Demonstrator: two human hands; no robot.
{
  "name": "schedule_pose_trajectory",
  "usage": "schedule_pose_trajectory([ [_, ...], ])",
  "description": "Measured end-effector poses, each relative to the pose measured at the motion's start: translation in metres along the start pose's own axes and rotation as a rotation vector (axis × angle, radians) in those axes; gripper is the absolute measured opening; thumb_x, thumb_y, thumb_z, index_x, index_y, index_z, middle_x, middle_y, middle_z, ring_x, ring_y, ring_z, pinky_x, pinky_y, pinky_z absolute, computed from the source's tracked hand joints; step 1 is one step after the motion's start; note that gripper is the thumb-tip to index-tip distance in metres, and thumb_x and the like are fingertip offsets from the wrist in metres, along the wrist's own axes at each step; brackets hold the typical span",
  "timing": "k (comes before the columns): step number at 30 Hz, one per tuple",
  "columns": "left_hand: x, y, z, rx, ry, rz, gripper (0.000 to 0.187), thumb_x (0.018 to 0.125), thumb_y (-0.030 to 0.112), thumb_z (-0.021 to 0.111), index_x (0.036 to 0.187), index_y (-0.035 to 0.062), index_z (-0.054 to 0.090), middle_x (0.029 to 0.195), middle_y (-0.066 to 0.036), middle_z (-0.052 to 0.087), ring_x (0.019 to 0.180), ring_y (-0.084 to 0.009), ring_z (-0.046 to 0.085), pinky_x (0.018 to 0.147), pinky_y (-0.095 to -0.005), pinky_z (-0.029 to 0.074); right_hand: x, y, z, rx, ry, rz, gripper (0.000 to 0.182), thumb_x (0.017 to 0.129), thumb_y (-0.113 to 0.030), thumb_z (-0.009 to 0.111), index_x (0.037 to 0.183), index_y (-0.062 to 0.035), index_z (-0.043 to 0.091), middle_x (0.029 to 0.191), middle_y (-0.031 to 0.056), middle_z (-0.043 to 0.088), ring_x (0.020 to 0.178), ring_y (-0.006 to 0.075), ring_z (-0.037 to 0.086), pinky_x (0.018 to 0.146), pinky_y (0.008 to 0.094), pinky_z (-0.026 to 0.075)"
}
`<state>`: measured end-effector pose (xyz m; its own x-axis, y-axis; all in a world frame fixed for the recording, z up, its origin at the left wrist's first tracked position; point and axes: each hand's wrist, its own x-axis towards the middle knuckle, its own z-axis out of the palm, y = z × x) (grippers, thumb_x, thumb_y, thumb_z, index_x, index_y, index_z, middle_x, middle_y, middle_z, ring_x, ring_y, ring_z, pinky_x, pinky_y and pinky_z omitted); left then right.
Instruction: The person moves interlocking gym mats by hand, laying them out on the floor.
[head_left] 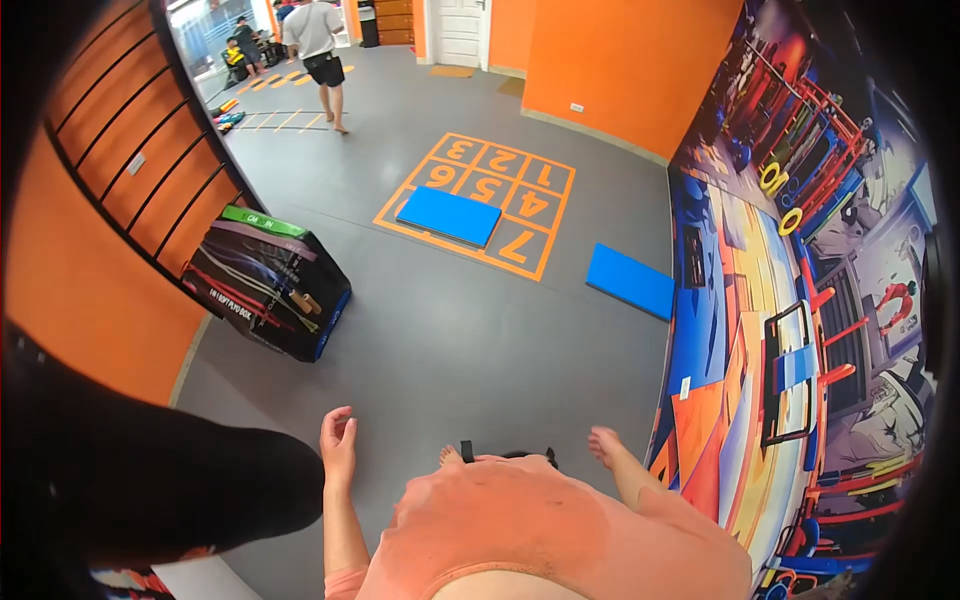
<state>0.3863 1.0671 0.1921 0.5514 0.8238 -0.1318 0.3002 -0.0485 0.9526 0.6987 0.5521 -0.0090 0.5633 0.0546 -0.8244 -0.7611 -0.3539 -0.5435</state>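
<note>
My left hand (339, 432) hangs over the grey floor with its fingers loosely bent and apart, holding nothing. A large black rounded object (220, 475) is close beside my left wrist. On the other side of my salmon-coloured shirt (500, 510), my right hand (604, 447) hangs low with relaxed, slightly curled fingers and nothing visible in it. Part of my bare foot (450, 455) shows past the shirt, near a small black item (515, 456) mostly hidden by it.
Ahead lie two blue mats, one mat (450, 215) across an orange number grid (540, 235), another mat (630, 280) near the mural wall (740, 330). A black soft plyo box (270, 285) stands left by wall bars (140, 130). A person (318, 50) is farther off.
</note>
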Motion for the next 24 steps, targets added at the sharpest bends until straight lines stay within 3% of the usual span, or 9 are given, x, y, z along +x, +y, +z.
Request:
schedule_pose_trajectory([
  [3,0.062,0.012,0.024,-0.023,-0.083,0.027,0.023,0.099,0.011,0.062,0.122,0.0064,0.063,0.116,-0.003,0.064,0.101,-0.0137,0.060,0.091,-0.0306,0.049,-0.006,0.058,-0.022,0.038,0.188,0.168,0.034,0.097,-0.037,0.062,0.123,-0.0157,0.059,0.103,0.0042,0.065,0.091,0.0226,0.063,0.072,0.0399,0.046],
  [10,0.195,0.052,0.138,0.012,-0.365,0.118,0.022,0.099,0.011,0.062,0.121,0.0061,0.063,0.114,-0.003,0.065,0.098,-0.0127,0.061,0.089,-0.0300,0.050,-0.008,0.081,-0.032,0.221,0.373,0.316,0.040,0.098,-0.039,0.058,0.130,-0.0150,0.058,0.115,0.0075,0.066,0.100,0.0262,0.064,0.075,0.0425,0.046],
  [12,0.233,0.046,0.175,-0.011,-0.420,0.128,0.022,0.099,0.010,0.062,0.121,0.0057,0.063,0.113,-0.003,0.065,0.097,-0.0121,0.061,0.087,-0.0291,0.050,0.018,0.065,-0.030,0.282,0.393,0.354,0.042,0.096,-0.036,0.061,0.133,-0.0168,0.058,0.116,0.0077,0.066,0.103,0.0279,0.063,0.087,0.0467,0.045],
  [15,0.278,0.040,0.220,0.022,-0.511,0.079,0.022,0.099,0.011,0.063,0.120,0.0049,0.063,0.113,-0.003,0.065,0.096,-0.0125,0.062,0.086,-0.0289,0.050,0.063,0.020,-0.026,0.270,0.309,0.332,0.043,0.096,-0.035,0.061,0.134,-0.0169,0.058,0.119,0.0083,0.066,0.103,0.0264,0.063,0.087,0.0453,0.046],
  [18,0.316,0.054,0.257,0.169,-0.575,0.123,0.022,0.099,0.012,0.063,0.120,0.0040,0.063,0.113,-0.004,0.066,0.095,-0.0130,0.063,0.085,-0.0293,0.051,0.112,-0.069,-0.027,0.176,0.261,0.248,0.042,0.096,-0.034,0.062,0.134,-0.0166,0.060,0.118,0.0077,0.068,0.105,0.0242,0.064,0.087,0.0429,0.049],
  [20,0.335,0.063,0.279,0.127,-0.604,0.113,0.022,0.099,0.013,0.063,0.119,0.0031,0.063,0.111,-0.004,0.066,0.095,-0.0132,0.063,0.084,-0.0297,0.052,0.141,-0.142,-0.026,0.060,0.274,0.105,0.040,0.095,-0.032,0.063,0.132,-0.0152,0.061,0.118,0.0076,0.069,0.105,0.0217,0.064,0.086,0.0403,0.051],
  [22,0.367,0.042,0.302,0.087,-0.601,0.115,0.022,0.100,0.014,0.063,0.119,0.0028,0.064,0.110,-0.004,0.067,0.095,-0.0129,0.064,0.085,-0.0298,0.052,0.198,-0.193,-0.027,0.025,0.270,-0.145,0.036,0.096,-0.028,0.063,0.128,-0.0124,0.062,0.102,0.0025,0.067,0.092,0.0161,0.064,0.075,0.0324,0.051],
  [24,0.393,-0.001,0.315,0.126,-0.553,0.061,0.023,0.100,0.015,0.063,0.119,0.0039,0.065,0.109,-0.004,0.068,0.094,-0.0131,0.064,0.084,-0.0304,0.052,0.237,-0.252,-0.025,-0.156,0.279,-0.360,0.035,0.096,-0.027,0.064,0.127,-0.0110,0.063,0.104,0.0034,0.068,0.095,0.0149,0.063,0.080,0.0310,0.051],
])
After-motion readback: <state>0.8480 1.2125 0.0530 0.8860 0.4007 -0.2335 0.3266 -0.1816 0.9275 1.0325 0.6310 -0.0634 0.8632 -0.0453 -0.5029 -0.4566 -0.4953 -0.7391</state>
